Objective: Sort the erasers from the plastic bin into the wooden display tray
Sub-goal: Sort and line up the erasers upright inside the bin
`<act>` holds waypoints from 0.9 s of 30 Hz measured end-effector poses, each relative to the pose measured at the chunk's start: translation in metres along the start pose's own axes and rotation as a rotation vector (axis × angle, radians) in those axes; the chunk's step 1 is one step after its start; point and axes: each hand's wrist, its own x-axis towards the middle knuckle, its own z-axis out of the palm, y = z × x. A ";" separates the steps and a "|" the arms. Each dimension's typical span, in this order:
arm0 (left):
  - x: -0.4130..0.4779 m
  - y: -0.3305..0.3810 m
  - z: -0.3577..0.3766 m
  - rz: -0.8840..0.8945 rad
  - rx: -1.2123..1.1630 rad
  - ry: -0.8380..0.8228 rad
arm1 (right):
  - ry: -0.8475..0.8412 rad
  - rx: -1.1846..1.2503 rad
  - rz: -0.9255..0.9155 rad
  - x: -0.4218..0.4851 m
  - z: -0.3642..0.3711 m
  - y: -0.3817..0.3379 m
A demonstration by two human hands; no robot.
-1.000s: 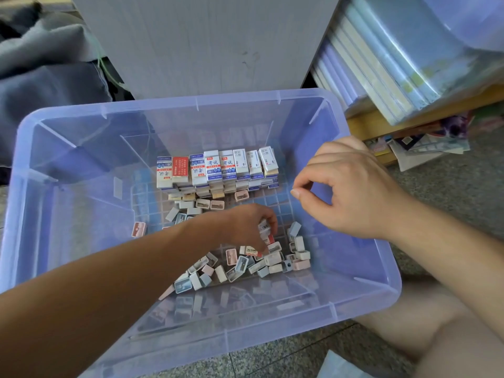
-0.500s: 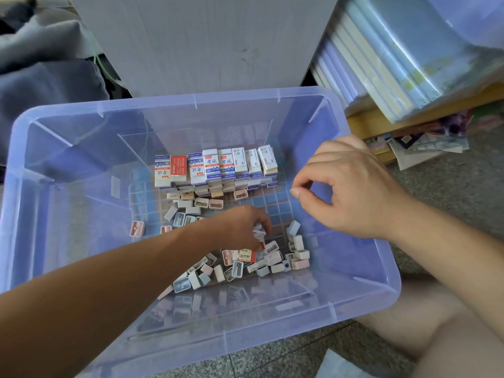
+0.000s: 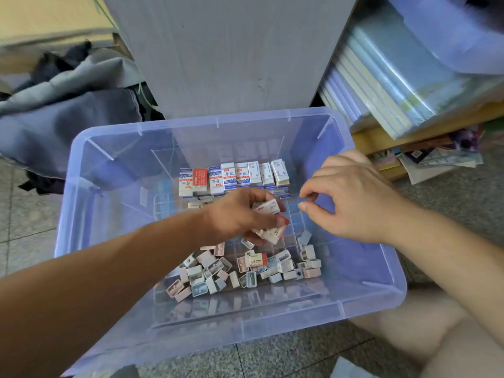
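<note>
Left hand (image 3: 240,214) is gripping a bunch of small white paper-sleeved erasers (image 3: 268,219) above the see-through bluish plastic bin (image 3: 114,214), right hand (image 3: 351,197) hovers just beside them, fingers loosely curled, holding nothing

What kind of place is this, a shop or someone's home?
Probably a stationery shop or its stockroom: shrink-wrapped notebook stacks on a shelf, a plastic bin on the floor holding boxed erasers and loose small sharpeners.
</note>
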 end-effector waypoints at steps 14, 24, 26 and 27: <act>-0.092 -0.006 0.003 0.054 -0.534 0.163 | -0.257 0.920 0.432 0.019 0.022 -0.082; -0.078 -0.015 -0.022 -0.056 -0.581 0.364 | 0.151 0.840 0.930 0.075 0.049 -0.035; -0.074 -0.014 -0.023 -0.081 -0.656 0.367 | 0.144 0.706 0.958 0.083 0.059 -0.030; -0.072 -0.015 -0.024 -0.087 -0.681 0.367 | 0.149 0.650 0.958 0.087 0.064 -0.030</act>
